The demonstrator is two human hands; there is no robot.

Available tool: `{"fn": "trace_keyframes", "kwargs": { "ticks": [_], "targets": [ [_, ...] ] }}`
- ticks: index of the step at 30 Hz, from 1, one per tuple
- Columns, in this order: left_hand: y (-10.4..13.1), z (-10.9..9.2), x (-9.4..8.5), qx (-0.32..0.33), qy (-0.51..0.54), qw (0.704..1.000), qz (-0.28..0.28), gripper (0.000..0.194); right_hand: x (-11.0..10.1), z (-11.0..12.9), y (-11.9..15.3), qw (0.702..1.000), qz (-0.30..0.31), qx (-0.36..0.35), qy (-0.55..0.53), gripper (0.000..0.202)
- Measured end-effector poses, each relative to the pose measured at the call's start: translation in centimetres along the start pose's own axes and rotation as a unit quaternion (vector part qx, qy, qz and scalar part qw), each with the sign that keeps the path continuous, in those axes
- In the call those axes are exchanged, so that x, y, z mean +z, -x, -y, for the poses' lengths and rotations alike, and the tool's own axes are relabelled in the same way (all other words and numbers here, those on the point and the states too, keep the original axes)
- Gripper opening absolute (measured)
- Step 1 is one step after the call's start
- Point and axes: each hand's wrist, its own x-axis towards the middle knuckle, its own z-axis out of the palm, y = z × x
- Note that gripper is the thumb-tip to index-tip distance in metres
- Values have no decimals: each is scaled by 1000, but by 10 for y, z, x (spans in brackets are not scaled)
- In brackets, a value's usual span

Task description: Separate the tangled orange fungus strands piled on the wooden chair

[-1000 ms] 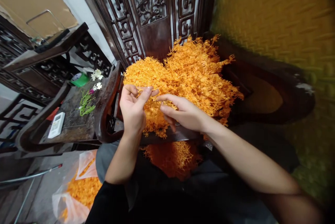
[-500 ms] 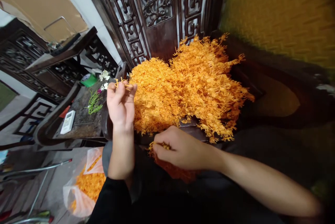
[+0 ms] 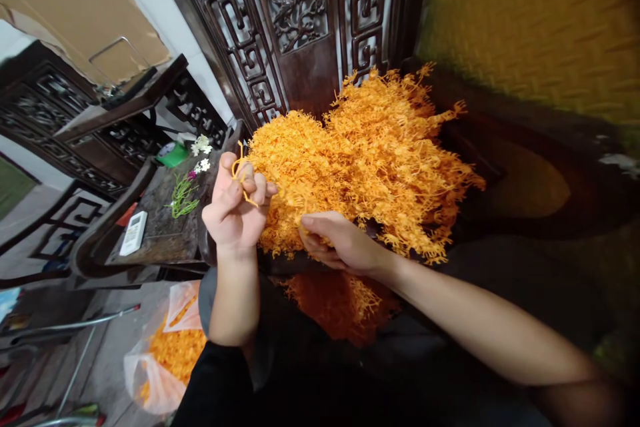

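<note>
My left hand (image 3: 235,214) is raised at the left edge of a big orange heap. Its thumb and fingers pinch a thin, branched orange plastic piece (image 3: 238,171), whose prongs stick out above and below the fingertips. My right hand (image 3: 345,240) is closed at the front of the pile of branched orange pieces (image 3: 380,147), thumb against fingers. A bit of orange shows by its fingertips, but whether it is held or lies behind them is unclear. Below that hand, a red bag-like thing (image 3: 325,307) with more orange pieces lies by my lap.
A carved dark wooden backrest (image 3: 307,74) rises behind the heap. On the left, a wooden side table (image 3: 165,240) bears a white remote (image 3: 133,232), green stems (image 3: 184,197), white flowers (image 3: 201,144) and green tape (image 3: 171,154). A plastic bag (image 3: 155,384) of orange pieces stands on the floor.
My right hand has moved up from the red bag-like thing to the heap's front edge. My left hand has turned, and the piece in it now points upright.
</note>
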Motion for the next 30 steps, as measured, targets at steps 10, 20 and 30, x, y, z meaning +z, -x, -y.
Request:
{"fn": "trace_keyframes", "kwargs": {
  "ticks": [10, 20, 30],
  "targets": [
    [-3, -9, -6, 46, 3, 997, -63, 32, -27, 5, -6, 990, -79, -38, -113, 9],
    [2, 0, 8, -100, -18, 897, 431, 29, -13, 0, -7, 978, 109, 58, -169, 50],
    [-1, -2, 3, -208, -373, 748, 508, 15, -29, 32, 10, 986, -88, -124, 65, 38]
  ]
}}
